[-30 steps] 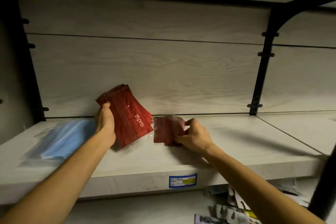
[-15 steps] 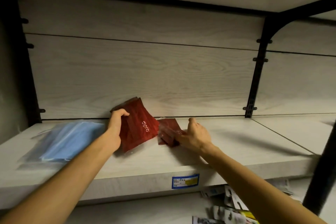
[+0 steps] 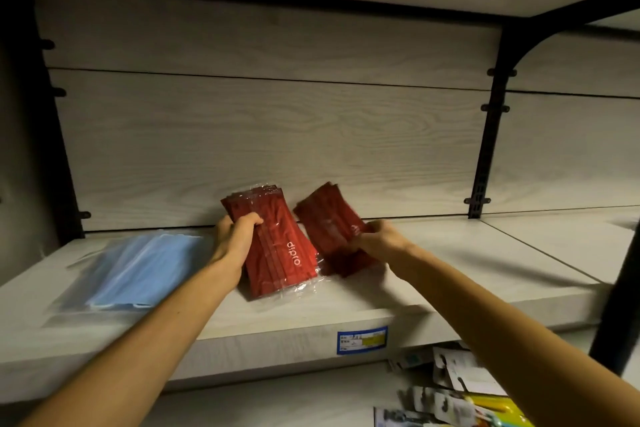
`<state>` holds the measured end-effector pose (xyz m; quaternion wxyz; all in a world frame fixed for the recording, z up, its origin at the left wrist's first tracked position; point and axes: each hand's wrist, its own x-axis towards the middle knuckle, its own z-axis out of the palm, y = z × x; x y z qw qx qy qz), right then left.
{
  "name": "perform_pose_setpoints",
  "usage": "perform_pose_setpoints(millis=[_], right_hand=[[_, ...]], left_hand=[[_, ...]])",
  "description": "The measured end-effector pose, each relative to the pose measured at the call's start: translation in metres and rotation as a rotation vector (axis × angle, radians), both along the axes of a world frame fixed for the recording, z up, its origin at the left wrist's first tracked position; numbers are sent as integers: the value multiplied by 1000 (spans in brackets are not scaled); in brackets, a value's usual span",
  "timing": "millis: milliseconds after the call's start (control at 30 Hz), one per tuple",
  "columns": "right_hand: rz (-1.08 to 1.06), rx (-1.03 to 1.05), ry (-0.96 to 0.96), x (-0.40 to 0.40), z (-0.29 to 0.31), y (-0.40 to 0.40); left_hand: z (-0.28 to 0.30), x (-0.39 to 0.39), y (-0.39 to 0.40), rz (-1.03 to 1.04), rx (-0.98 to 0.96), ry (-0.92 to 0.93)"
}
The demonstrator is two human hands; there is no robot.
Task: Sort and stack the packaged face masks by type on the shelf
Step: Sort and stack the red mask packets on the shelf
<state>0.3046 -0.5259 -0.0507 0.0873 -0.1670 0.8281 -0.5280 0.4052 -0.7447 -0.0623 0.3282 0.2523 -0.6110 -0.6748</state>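
Two packs of red face masks in clear wrap stand tilted on the pale wooden shelf [image 3: 450, 274]. My left hand [image 3: 235, 236] grips the left edge of the larger red pack [image 3: 280, 250], which bears white lettering and leans up off the board. My right hand [image 3: 379, 236] pinches the right edge of the smaller red pack [image 3: 329, 229], lifted at a slant just right of the first; it is blurred. A pack of blue masks [image 3: 138, 267] in a clear bag lies flat at the shelf's left.
A black bracket post [image 3: 485, 149] divides this bay from the bay to the right. A blue and yellow price label [image 3: 362, 340] sits on the shelf's front edge. Several carded packages [image 3: 460, 385] lie on the lower shelf at bottom right. Another shelf board hangs overhead.
My right hand has raised the smaller red pack from flat on the shelf to a slant. My left hand keeps its hold on the larger red pack, which stands a little more upright.
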Motion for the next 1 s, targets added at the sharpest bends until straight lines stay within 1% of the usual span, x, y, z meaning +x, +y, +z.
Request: perform_pose_setpoints(millis=[67, 133, 200, 233, 300, 367, 433, 500, 533, 600, 667, 700, 767, 833, 867, 900, 933, 1000], right_hand=[[-65, -306, -43, 1, -3, 13], [-83, -528, -79, 4, 0, 24], [-34, -654, -115, 8, 4, 27], [-1, -669, -130, 11, 6, 26], [81, -605, -118, 20, 5, 20], [139, -474, -15, 30, -3, 8], [118, -344, 129, 40, -10, -6], [102, -246, 239, 46, -13, -16], [124, -221, 250, 48, -14, -19], [217, -249, 170, 52, -13, -19], [283, -362, 46, 55, -9, -13], [262, -393, 1, 58, -6, -7], [242, -368, -114, 63, 2, 5], [356, -406, -384, 70, 3, 11], [389, -460, -522, 75, 3, 12], [393, -530, -605, 78, 3, 13], [385, -592, -626, 78, 2, 14], [340, -670, -564, 75, 3, 17]], left_hand=[[-2, -2, 0, 7, -9, 4], [-5, -4, 0, 11, -56, -4], [-8, -5, 2, 20, -125, -15], [-8, -6, 5, 22, -159, -10], [-7, -7, 12, 39, -180, 2], [-1, -4, 24, 41, -111, 2], [4, 0, 35, -16, -38, 7], [6, 2, 46, -57, -40, 61], [6, 2, 50, -62, -63, 99], [5, 1, 55, -54, -105, 157], [7, 3, 58, -6, -85, 209], [8, 5, 59, 47, -63, 246], [13, 11, 66, 192, -21, 344], [18, 16, 77, 272, 5, 435], [20, 16, 84, 267, 1, 468], [21, 16, 91, 252, -7, 486], [22, 15, 97, 242, -4, 491], [24, 14, 103, 233, -4, 481]])
